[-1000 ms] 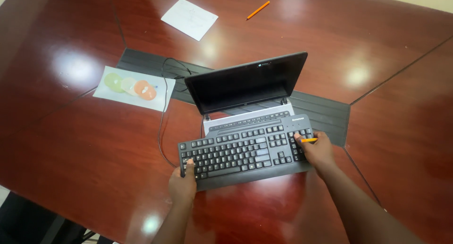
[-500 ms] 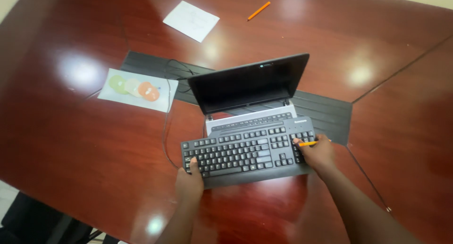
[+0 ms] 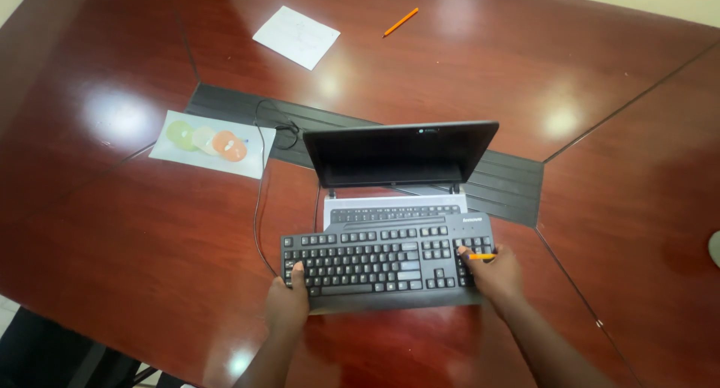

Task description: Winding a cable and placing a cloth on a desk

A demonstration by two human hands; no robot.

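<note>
- The left hand (image 3: 287, 307) grips the near left corner of the black keyboard (image 3: 386, 260); the right hand (image 3: 491, 274) grips its right end and also pinches an orange pencil (image 3: 481, 256).
- To shift it well, keep both ends level and mind the cable (image 3: 259, 208).
- The keyboard is wide and flat, lying partly over the open laptop (image 3: 397, 159) on the tabletop (image 3: 112, 230).

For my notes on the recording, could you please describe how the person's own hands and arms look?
Both the left hand and the right hand are bare: no gloves, rings, watch or bracelets visible. The forearms show no sleeves as far as the frame reaches.
</note>
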